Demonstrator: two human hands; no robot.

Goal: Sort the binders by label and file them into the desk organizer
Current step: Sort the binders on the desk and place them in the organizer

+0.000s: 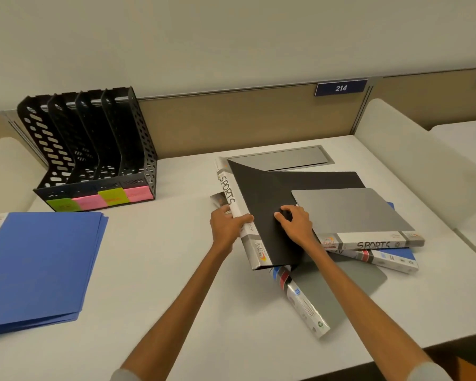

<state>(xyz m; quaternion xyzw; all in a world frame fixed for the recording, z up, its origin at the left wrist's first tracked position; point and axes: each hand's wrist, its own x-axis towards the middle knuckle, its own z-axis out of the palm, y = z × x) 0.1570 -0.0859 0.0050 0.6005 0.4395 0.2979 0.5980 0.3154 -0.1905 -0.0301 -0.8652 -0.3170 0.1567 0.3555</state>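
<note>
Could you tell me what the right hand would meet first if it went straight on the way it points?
Probably the white SPORTS spine of the black binder: the right hand rests on its cover, pointing up-left, toward the edge the left hand grips.

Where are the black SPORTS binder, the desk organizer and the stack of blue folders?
black SPORTS binder (261,193): head view, its black cover.
desk organizer (140,149): head view, its right outer wall.
blue folders (38,259): head view, top folder's cover.

Head camera looks forward and down, close over the desk (176,284).
</note>
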